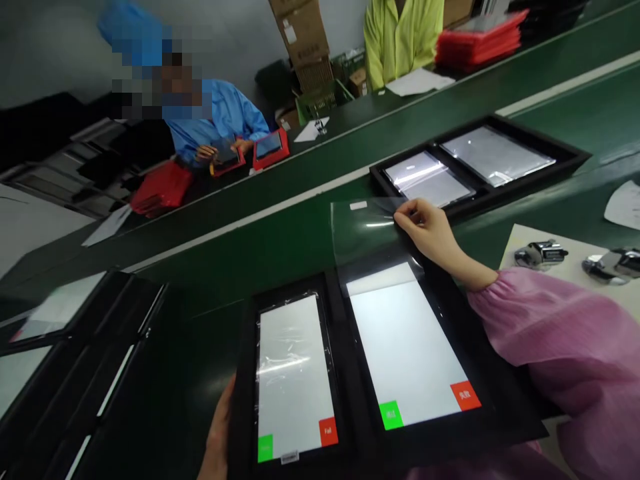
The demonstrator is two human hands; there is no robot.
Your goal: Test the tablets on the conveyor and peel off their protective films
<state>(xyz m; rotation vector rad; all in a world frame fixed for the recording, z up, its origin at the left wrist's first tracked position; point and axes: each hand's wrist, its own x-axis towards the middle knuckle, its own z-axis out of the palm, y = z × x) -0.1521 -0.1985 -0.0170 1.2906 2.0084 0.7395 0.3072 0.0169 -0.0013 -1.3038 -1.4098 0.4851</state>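
My right hand (423, 230) pinches the corner of a clear protective film (363, 230), lifted off the top of the right lit tablet (407, 347). The film's lower part still lies across the top of that white screen. Beside it, a second lit tablet (290, 377) has wrinkled clear film on it. Both screens show a green and a red square at the bottom. They sit in a black two-slot tray (353, 393), tilted towards me. My left hand (217, 433) grips the tray's left edge, its fingers mostly hidden underneath.
Another black tray (483, 190) with two film-covered tablets lies on the green conveyor (280, 233). Stacked black trays (85, 373) stand at left. Chrome metal pieces (540, 253) rest on paper at right. Across the belt, a person in blue (220, 113) handles red-cased tablets; another wears yellow-green (403, 40).
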